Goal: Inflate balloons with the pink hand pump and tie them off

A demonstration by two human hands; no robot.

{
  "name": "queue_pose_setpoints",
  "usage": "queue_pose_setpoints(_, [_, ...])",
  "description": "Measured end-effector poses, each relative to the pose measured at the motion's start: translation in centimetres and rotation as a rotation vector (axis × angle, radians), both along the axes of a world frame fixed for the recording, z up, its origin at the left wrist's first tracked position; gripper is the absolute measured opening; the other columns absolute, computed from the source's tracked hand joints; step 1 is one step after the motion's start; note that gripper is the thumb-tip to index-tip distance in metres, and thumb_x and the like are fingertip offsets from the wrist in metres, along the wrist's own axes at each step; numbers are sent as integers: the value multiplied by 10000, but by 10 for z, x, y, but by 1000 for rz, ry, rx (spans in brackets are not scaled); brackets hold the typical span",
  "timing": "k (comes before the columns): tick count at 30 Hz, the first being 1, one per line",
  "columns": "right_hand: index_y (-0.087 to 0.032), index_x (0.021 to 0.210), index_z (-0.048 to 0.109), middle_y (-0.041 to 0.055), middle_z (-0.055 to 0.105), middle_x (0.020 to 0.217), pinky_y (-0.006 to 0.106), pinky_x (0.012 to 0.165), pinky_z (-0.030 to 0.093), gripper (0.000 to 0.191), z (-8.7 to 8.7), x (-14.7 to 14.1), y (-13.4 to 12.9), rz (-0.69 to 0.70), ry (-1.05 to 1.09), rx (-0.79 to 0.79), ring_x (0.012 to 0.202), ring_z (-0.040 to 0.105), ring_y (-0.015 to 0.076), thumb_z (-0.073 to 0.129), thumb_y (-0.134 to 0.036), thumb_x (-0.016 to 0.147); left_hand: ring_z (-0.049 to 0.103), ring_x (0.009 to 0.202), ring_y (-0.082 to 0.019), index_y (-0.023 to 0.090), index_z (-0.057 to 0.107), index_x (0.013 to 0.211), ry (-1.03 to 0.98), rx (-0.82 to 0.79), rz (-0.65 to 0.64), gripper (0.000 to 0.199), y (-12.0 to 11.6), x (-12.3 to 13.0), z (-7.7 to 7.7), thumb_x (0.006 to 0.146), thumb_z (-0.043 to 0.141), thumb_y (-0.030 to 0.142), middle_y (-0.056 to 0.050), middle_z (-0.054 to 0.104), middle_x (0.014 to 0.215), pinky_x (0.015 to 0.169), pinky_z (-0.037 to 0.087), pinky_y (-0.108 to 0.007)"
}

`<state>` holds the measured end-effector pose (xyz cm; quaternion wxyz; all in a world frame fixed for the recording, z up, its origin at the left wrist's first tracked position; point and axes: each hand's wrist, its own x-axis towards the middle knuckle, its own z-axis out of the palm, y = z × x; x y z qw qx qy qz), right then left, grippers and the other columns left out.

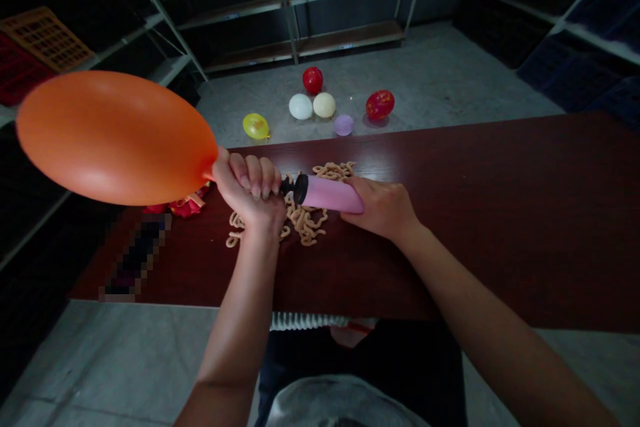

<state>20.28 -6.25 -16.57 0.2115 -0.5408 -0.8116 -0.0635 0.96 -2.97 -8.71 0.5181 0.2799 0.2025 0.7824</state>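
A large inflated orange balloon (117, 137) fills the left side of the view. My left hand (250, 180) is closed around its neck and the pump's nozzle end, which the fingers mostly hide. From that fist a pink hand balloon pump (327, 193) with a black collar points right. My right hand (383, 210) wraps around the pump's other end. Tan, squiggly strands (306, 220), perhaps uninflated long balloons, lie in loose piles on the table under and behind the hands. Red pieces (187, 207), maybe flat balloons, lie beneath the orange balloon.
The dark red-brown table (490, 227) spans the view. A pixelated dark object (137, 257) lies at its left. Beyond, several balloons, including a yellow one (256, 125) and a patterned red one (380, 105), rest on the floor. Metal shelves (350, 40) and an orange crate (47, 37) stand around.
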Motion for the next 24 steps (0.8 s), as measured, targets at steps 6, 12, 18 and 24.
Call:
queue_pose_setpoints(6, [-173,1066,625,64,744,901,302,549,301,383,1,-8,-3,11,-24,45,697,671,204,632,-460,811,113,328,-67,193,166,536,-10,-112,0,496,6,3,-11,988,367,242,76,100,408,354,150,-219])
queue_pose_setpoints(12, [-194,1104,621,47,743,936,304,605,311,340,-1,-7,6,18,6,134,737,665,187,606,-414,845,144,336,-64,191,162,547,-52,-177,-3,475,17,-9,-20,965,386,212,75,116,419,372,155,-220])
queue_pose_setpoints(18, [-194,1169,617,72,738,1015,300,683,323,384,-4,-4,14,-15,-38,194,831,647,192,598,-448,882,127,352,-64,187,169,550,-108,-180,107,440,18,-22,-16,932,388,181,77,118,428,388,133,-221])
queue_pose_setpoints(24, [-182,1195,623,88,716,1034,307,706,325,451,-7,13,17,-70,-141,145,887,606,214,571,-516,896,125,367,-77,196,199,555,-122,-107,172,431,19,-47,-21,907,448,213,76,118,452,391,150,-236])
